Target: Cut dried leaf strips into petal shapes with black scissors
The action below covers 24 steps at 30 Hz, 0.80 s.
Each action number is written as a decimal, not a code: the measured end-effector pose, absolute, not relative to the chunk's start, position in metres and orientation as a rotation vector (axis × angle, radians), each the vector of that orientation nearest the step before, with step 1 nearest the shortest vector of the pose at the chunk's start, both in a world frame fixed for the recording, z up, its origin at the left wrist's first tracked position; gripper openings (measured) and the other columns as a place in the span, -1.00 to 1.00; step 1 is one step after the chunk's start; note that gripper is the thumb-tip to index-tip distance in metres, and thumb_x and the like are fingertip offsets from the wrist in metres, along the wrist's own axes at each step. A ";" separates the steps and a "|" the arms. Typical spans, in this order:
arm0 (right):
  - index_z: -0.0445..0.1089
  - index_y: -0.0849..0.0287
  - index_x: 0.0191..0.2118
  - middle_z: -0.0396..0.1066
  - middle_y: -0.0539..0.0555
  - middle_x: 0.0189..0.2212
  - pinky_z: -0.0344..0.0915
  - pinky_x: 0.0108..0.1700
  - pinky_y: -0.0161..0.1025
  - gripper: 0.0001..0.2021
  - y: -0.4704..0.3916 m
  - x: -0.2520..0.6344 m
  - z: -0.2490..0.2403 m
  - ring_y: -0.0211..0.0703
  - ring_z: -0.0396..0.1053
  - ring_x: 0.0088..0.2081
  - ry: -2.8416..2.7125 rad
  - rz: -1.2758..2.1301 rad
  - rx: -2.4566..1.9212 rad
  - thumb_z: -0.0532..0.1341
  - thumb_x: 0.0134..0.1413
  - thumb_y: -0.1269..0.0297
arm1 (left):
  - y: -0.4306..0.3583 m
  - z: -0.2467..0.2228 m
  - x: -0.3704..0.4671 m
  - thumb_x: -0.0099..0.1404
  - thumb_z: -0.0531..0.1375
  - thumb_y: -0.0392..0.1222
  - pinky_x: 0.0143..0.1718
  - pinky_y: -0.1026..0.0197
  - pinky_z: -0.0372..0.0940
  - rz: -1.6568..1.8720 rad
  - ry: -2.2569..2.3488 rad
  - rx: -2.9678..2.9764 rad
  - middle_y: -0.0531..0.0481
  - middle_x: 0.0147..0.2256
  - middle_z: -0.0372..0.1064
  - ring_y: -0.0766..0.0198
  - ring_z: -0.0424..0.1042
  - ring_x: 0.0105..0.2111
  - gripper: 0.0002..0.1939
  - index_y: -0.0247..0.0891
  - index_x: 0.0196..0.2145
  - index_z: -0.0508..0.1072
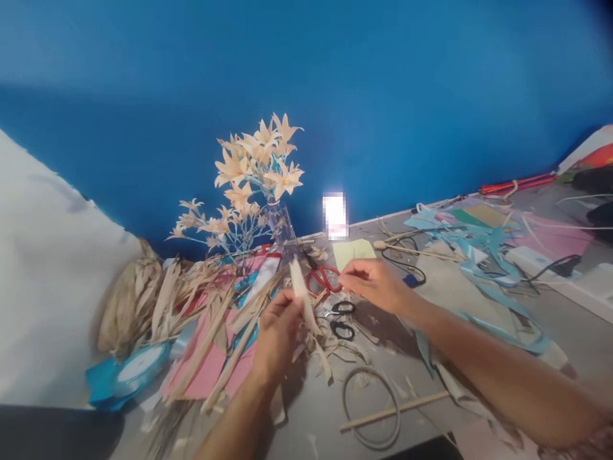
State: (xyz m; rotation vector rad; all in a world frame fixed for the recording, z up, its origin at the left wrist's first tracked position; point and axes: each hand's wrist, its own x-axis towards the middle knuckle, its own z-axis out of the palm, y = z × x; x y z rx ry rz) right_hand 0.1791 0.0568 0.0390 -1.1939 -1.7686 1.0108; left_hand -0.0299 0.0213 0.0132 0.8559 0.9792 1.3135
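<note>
Between the thumb and fingers of my left hand [282, 322] is a pale strip of dried husk [301, 287], standing upright with its lower end frayed. My right hand [371, 281] hovers to the right with its fingers curled into a pinch; whatever is in it, if anything, is too small to make out. Just behind its fingertips lie scissors with red handles [325, 281]. Small scissors with black handles [342, 319] rest among husk scraps between and below my hands. A yellow paper square [354, 253] is beyond my right hand.
Pale artificial flowers [258, 156] stand in a clear bottle [281, 227] by the blue wall. Husk strips [177, 300], pink paper [204, 364] and a ribbon spool [138, 369] crowd the left. A ring [345, 409] and stick [416, 404] lie in front; light-blue ribbon [498, 255] spreads right.
</note>
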 end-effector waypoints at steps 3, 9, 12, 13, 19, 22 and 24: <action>0.46 0.19 -0.49 0.41 -0.01 -0.58 0.05 -0.46 -0.32 -0.83 0.062 0.189 0.040 -0.27 0.27 -0.53 -2.091 0.796 -1.342 0.21 0.05 0.29 | 0.032 0.013 -0.040 0.06 0.37 -0.13 -0.50 0.37 0.22 1.384 0.973 0.809 0.13 -0.55 0.35 0.42 0.29 -0.57 -0.74 -0.27 -0.44 0.37; 0.49 0.26 -0.31 0.51 0.24 -0.28 0.13 -0.37 -0.26 -0.79 0.054 0.168 0.010 0.06 0.45 -0.25 -2.598 0.496 -1.420 0.35 -0.05 0.21 | 0.034 0.011 -0.040 0.03 0.40 -0.06 -0.60 0.39 0.12 1.310 0.986 0.757 0.19 -0.62 0.27 0.46 0.22 -0.66 -0.66 -0.24 -0.45 0.31; 0.49 0.27 -0.24 0.50 0.27 -0.22 0.17 -0.34 -0.25 -0.74 0.054 0.163 -0.002 0.10 0.47 -0.22 -2.665 0.416 -1.416 0.33 -0.06 0.22 | 0.028 0.018 -0.041 0.03 0.39 -0.08 -0.56 0.38 0.14 1.204 0.953 0.815 0.14 -0.61 0.32 0.43 0.28 -0.63 -0.68 -0.25 -0.46 0.33; 0.49 0.26 -0.25 0.50 0.26 -0.24 0.17 -0.34 -0.25 -0.77 0.054 0.163 -0.003 0.09 0.48 -0.23 -2.671 0.393 -1.399 0.30 -0.06 0.26 | 0.026 0.022 -0.042 0.04 0.38 -0.10 -0.55 0.37 0.15 1.169 0.931 0.844 0.11 -0.59 0.36 0.40 0.32 -0.60 -0.71 -0.25 -0.45 0.34; 0.49 0.22 -0.40 0.52 0.14 -0.41 0.15 -0.35 -0.27 -0.87 0.062 0.172 0.003 0.00 0.47 -0.31 -2.540 0.556 -1.399 0.20 -0.12 0.41 | 0.020 0.052 -0.066 0.14 0.31 -0.13 -0.54 0.30 0.12 1.069 0.852 1.021 0.06 -0.60 0.36 0.35 0.31 -0.62 -0.81 -0.25 -0.42 0.38; 0.46 0.22 -0.32 0.46 0.05 -0.46 0.14 -0.44 -0.32 -0.84 0.072 0.178 0.005 -0.18 0.38 -0.48 -2.270 1.138 -1.294 0.19 -0.07 0.35 | 0.023 0.062 -0.081 0.12 0.34 -0.14 -0.57 0.32 0.00 1.100 0.801 1.020 0.16 -0.66 0.20 0.46 0.13 -0.69 -0.80 -0.28 -0.43 0.42; 0.44 0.25 -0.25 0.43 0.03 -0.43 0.16 -0.45 -0.34 -0.77 0.077 0.182 0.005 -0.24 0.32 -0.50 -2.058 1.501 -1.124 0.24 -0.06 0.27 | 0.025 0.068 -0.090 0.07 0.37 -0.13 -0.56 0.32 -0.04 1.135 0.761 0.990 0.21 -0.69 0.10 0.49 0.03 -0.71 -0.77 -0.28 -0.47 0.41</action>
